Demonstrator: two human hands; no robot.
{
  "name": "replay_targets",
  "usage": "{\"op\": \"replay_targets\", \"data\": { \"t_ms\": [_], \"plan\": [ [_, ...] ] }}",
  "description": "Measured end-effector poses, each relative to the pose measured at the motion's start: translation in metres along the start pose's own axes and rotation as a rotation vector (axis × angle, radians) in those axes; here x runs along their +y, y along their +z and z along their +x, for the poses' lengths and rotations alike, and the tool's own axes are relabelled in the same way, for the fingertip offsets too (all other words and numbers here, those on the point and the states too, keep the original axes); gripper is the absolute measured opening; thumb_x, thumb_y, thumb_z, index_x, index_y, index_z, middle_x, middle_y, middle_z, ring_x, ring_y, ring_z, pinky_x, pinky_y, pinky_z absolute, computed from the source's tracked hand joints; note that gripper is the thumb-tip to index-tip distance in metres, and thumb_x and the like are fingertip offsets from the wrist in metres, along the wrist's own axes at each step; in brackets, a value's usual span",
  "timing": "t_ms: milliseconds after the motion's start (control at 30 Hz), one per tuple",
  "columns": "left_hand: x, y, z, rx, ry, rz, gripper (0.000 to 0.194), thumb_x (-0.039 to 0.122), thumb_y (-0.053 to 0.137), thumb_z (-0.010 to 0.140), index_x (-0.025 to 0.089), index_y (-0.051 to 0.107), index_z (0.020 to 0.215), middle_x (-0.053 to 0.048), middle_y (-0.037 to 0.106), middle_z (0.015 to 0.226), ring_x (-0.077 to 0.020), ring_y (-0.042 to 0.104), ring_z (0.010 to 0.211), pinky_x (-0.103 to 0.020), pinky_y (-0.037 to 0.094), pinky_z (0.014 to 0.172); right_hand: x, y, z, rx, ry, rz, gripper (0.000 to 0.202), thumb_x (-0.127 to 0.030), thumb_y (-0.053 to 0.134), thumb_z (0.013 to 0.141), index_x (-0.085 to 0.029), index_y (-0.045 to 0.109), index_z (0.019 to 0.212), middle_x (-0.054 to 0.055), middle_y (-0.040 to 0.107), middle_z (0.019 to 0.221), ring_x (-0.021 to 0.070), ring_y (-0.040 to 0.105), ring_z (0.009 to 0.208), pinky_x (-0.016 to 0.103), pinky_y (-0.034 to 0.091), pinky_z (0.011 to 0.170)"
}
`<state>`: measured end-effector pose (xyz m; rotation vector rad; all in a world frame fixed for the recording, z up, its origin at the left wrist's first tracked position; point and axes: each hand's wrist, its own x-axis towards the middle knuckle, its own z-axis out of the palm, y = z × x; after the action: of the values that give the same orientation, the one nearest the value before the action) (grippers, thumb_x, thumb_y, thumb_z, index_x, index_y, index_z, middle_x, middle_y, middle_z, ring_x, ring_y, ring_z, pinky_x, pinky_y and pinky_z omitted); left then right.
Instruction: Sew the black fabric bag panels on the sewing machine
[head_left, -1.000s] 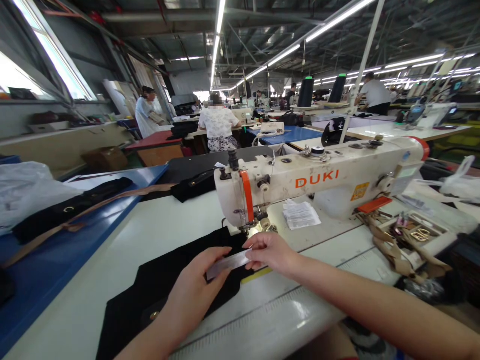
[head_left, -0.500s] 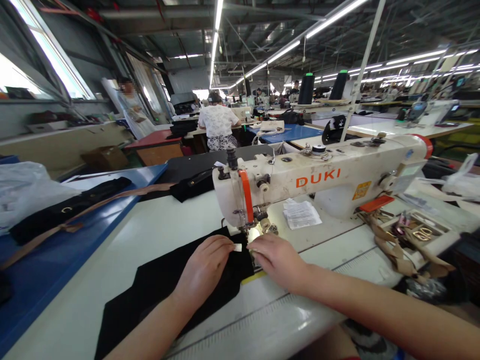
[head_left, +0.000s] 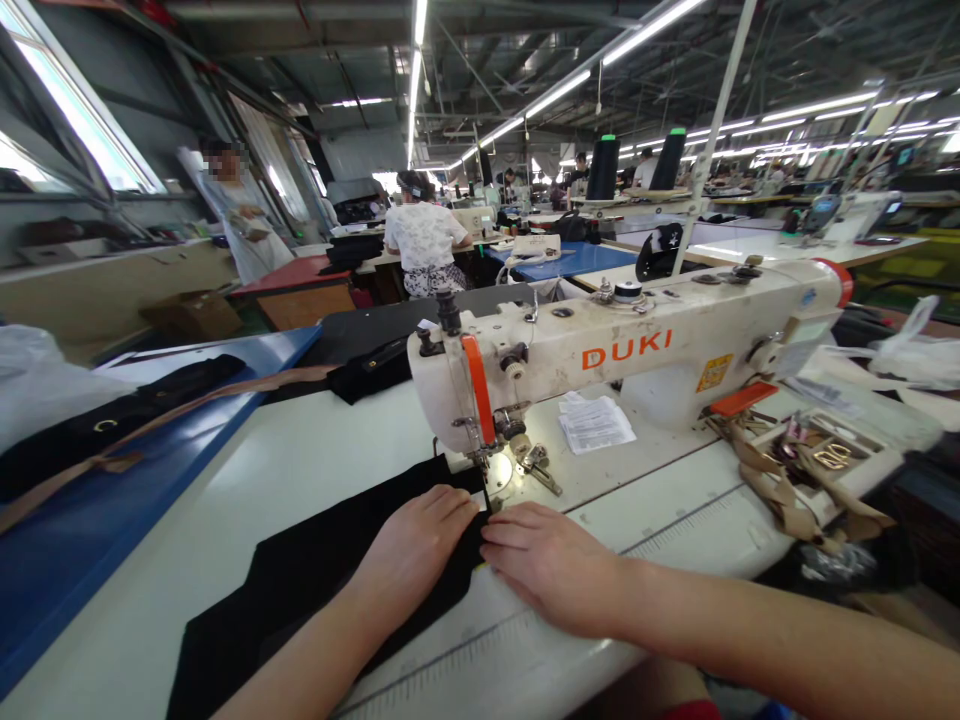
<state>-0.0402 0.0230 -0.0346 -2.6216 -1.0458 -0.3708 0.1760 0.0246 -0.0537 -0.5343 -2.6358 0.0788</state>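
A black fabric piece lies flat on the machine table, its far corner near the needle of the white DUKI sewing machine. My left hand rests on the fabric with its fingers closed together. At its fingertips a small white label lies against the fabric near the right edge. My right hand is closed at that right edge, fingertips on the fabric just below the label; its thumb is partly hidden. The lit presser foot stands just beyond both hands.
Printed white papers lie on the machine bed. To the right, a tray holds metal buckles beside tan straps. A blue table on the left bears black pieces and a plastic bag. A person sits ahead.
My left hand has brought the label down onto the fabric's right edge. My right hand has moved from beside the needle toward me, onto that edge. The view has shifted slightly.
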Motion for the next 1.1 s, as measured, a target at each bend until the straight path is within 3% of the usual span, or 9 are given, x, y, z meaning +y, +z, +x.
{"op": "replay_targets", "data": {
  "t_ms": [467, 1100],
  "plan": [
    [0.0056, 0.0055, 0.0079, 0.16, 0.015, 0.016, 0.026, 0.009, 0.039, 0.094, 0.014, 0.065, 0.094, -0.007, 0.07, 0.089, -0.0181, 0.065, 0.083, -0.031, 0.056, 0.08, 0.0, -0.0013, -0.0011, -0.014, 0.021, 0.032, 0.025, -0.021, 0.045, 0.097, -0.013, 0.065, 0.11, 0.01, 0.066, 0.118, 0.0208, 0.056, 0.111, 0.034, 0.042, 0.1],
    [0.0061, 0.006, 0.0083, 0.176, -0.005, 0.006, 0.028, 0.008, 0.038, 0.093, 0.014, 0.065, 0.096, -0.007, 0.071, 0.09, -0.0179, 0.066, 0.085, -0.03, 0.056, 0.081, -0.0003, -0.0008, -0.0006, 0.009, 0.019, 0.028, 0.025, -0.019, 0.046, 0.096, -0.012, 0.065, 0.111, 0.011, 0.065, 0.117, 0.0213, 0.056, 0.111, 0.034, 0.042, 0.1]
  ]
}}
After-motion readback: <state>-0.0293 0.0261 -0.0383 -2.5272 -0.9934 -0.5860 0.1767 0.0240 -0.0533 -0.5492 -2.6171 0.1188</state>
